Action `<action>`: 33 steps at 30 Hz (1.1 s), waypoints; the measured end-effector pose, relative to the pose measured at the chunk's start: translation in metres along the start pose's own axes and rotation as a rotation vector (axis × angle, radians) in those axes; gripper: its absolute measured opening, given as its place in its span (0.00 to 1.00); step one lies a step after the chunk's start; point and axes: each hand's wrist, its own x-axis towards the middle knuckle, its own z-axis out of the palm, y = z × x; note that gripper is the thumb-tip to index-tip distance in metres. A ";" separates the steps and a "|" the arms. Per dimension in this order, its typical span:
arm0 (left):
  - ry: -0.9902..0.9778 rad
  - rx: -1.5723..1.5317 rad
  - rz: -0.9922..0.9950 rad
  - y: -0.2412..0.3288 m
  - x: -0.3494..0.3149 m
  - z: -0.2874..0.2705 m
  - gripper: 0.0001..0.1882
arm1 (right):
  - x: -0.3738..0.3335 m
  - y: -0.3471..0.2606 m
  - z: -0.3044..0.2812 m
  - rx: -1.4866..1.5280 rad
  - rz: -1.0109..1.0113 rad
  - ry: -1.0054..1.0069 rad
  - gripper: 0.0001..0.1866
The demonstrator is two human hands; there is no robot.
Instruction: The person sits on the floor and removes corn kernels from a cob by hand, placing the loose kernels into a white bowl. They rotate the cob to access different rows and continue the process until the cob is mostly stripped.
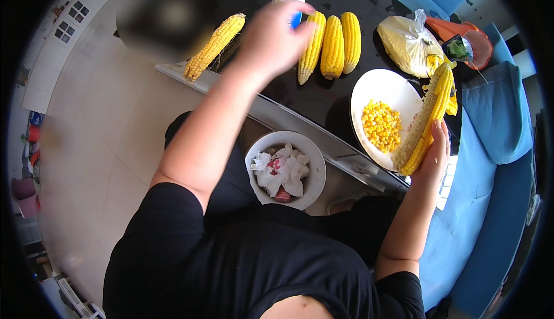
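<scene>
The right hand (434, 157) curls round a half-bare yellow corncob (430, 120) at a round white bowl (389, 83); left of it, the left hand (273, 39) is too blurry to tell its grip.

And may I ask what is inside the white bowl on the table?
Loose yellow kernels lie in the bowl. The corn cob in the right hand covers part of it; anything behind that cannot be seen.

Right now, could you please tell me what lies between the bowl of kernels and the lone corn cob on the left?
The head view shows three yellow corn cobs side by side there, plus the blurred left hand.
</scene>
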 end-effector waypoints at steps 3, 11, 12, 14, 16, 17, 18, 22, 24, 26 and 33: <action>0.057 0.510 -0.070 -0.075 0.004 -0.047 0.19 | 0.000 0.000 0.000 0.010 0.023 0.040 0.21; -0.270 0.586 -0.466 -0.126 -0.029 -0.090 0.24 | 0.002 0.003 -0.004 0.022 0.047 0.018 0.20; -0.202 0.301 -0.566 -0.125 -0.032 -0.091 0.23 | 0.003 0.003 -0.003 0.042 0.053 0.016 0.20; -0.059 -0.277 -0.731 -0.113 -0.035 -0.090 0.21 | 0.005 0.006 -0.002 0.082 0.067 0.014 0.20; 0.004 -0.745 -0.755 -0.084 -0.035 -0.097 0.19 | 0.007 0.006 -0.004 0.078 0.059 0.020 0.20; -0.063 -0.905 -0.739 -0.065 -0.036 -0.100 0.20 | 0.007 0.006 -0.005 0.076 0.054 0.025 0.20; -0.129 -1.066 -0.718 -0.050 -0.038 -0.103 0.21 | 0.007 0.007 -0.004 0.081 0.051 0.033 0.20; -0.264 -1.261 -0.533 -0.005 -0.052 -0.088 0.23 | 0.008 0.009 -0.007 0.096 0.064 0.045 0.20; -0.277 -1.209 -0.492 0.016 -0.058 -0.078 0.23 | 0.008 0.008 -0.008 0.092 0.077 0.040 0.20; -0.285 -1.158 -0.510 0.035 -0.064 -0.070 0.24 | 0.007 0.009 -0.006 0.095 0.086 0.028 0.20; -0.247 -1.080 -0.450 0.069 -0.073 -0.057 0.27 | 0.002 0.006 -0.002 0.094 0.089 0.009 0.19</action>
